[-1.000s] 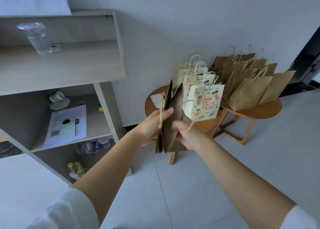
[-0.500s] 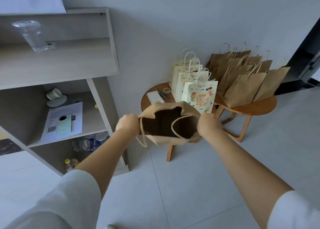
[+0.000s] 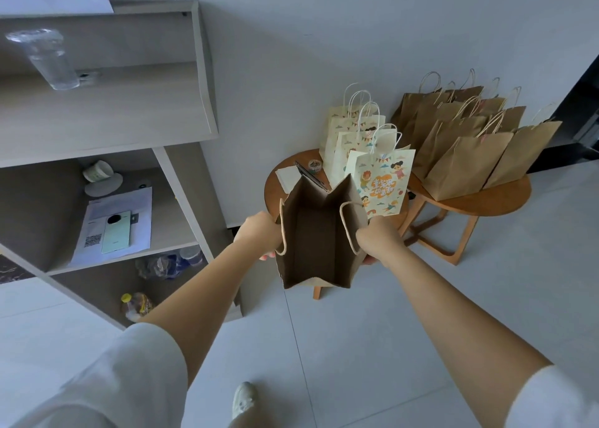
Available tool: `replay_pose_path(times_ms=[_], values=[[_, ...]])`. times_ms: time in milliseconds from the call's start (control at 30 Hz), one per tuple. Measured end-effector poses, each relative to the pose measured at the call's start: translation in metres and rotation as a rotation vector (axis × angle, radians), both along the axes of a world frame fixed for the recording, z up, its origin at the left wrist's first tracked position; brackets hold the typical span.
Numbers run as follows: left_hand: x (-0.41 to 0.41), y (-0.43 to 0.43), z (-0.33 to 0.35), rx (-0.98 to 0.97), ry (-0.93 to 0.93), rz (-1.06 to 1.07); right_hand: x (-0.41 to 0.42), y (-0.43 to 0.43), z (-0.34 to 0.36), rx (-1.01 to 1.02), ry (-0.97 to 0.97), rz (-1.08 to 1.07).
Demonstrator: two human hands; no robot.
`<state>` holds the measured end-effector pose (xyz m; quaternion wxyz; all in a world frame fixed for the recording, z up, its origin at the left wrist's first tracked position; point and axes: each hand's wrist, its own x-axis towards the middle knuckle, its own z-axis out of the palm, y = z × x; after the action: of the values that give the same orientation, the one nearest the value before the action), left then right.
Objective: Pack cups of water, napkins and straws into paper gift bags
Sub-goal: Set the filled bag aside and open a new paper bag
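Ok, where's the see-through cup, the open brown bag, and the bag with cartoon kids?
Clear plastic cup (image 3: 48, 58): head view, its side wall.
Open brown paper bag (image 3: 319, 233): head view, inner wall.
Cartoon-printed gift bag (image 3: 384, 184): head view, printed front.

Bag count, live: brown is well ahead of printed!

One open brown bag (image 3: 319, 243) dead centre, a hand on each side: left hand (image 3: 259, 233), right hand (image 3: 379, 239), that's two. At one o'clock, four printed gift bags (image 3: 382, 181) by my count, all overlapping. At two o'clock, the plain brown bags (image 3: 466, 165): at least seven, packed too tight for a firm number. Two round wooden tables, the near table (image 3: 274, 187) at twelve, the far table (image 3: 509, 200) at two. One clear plastic cup (image 3: 48, 58) at ten, one mint-green phone (image 3: 116, 231) at nine, one white shoe (image 3: 243, 398) at six.
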<state>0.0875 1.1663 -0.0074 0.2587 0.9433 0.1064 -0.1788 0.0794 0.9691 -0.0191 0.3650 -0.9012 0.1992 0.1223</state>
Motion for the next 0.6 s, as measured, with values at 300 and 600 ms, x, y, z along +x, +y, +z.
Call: replay_pose_path(times_ms=[300,600], values=[[0.107,-0.008,-0.03,-0.263,0.132,0.2,0.096,-0.005,-0.039,0.012,-0.029,0.066],[0.263,-0.017,-0.07,-0.28,0.292,0.162,0.247,-0.001,-0.068,-0.028,0.092,0.044]])
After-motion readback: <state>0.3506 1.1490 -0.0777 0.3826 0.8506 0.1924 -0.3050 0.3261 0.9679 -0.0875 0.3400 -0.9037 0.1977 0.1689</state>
